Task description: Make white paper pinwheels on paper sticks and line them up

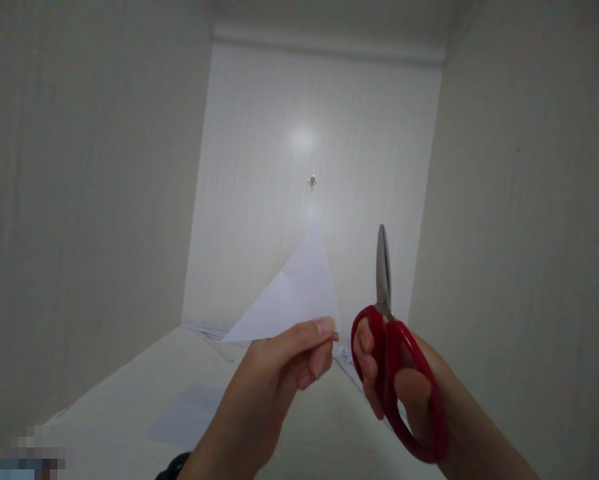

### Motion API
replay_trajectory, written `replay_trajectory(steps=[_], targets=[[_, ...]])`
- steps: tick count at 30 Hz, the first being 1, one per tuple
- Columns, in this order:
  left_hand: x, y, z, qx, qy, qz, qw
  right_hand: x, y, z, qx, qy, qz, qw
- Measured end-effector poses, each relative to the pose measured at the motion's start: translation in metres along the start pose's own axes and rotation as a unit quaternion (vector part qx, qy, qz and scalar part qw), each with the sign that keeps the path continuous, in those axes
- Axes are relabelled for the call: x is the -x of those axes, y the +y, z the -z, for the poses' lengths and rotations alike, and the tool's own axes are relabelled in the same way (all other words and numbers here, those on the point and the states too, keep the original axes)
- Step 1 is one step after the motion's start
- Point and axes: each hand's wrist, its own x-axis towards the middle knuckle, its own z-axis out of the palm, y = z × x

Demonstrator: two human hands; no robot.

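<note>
A white paper triangle (292, 290) is pinched at its lower right corner between the thumb and fingers of my left hand (284, 363). Its narrow tip points up and away from me. My right hand (422, 380) has its fingers through the red handles of a pair of scissors (387, 347). The metal blades are closed and point upward, to the right of the paper and apart from it.
Pale panels enclose the work surface (324, 427) on the left, right and back. Paper strips (209, 331) lie along the back edge, and more scraps (347, 357) lie behind my hands. A greyish sheet (187, 413) rests at the left. A small mark (312, 180) shows on the back panel.
</note>
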Motion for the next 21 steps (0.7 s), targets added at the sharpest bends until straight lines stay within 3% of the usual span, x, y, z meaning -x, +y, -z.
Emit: replay_trajectory(steps=[3,7,10,12,15,18,21], targets=[[0.000,0.002,0.004,0.039,-0.046,0.044,0.997,-0.001,0.001,-0.001,-0.080,-0.007,0.032,0.996],[0.002,0.008,0.003,-0.086,-0.083,0.070,0.990,-0.001,-0.006,0.000,-0.028,0.117,0.087,0.989],[0.003,0.011,-0.002,-0.233,-0.059,0.082,0.967,-0.003,-0.010,0.001,0.017,0.205,0.110,0.972],[0.001,0.010,-0.004,-0.297,-0.040,0.089,0.950,-0.005,-0.009,0.001,0.012,0.217,0.137,0.966],[-0.004,0.004,-0.001,-0.312,-0.011,0.066,0.948,-0.005,-0.005,-0.002,0.015,0.230,0.208,0.951],[-0.008,-0.002,0.004,-0.308,0.030,0.042,0.950,-0.001,-0.005,-0.009,0.067,0.290,0.267,0.917],[-0.009,-0.004,0.007,-0.324,0.059,0.027,0.944,0.003,-0.008,-0.014,0.094,0.306,0.259,0.911]])
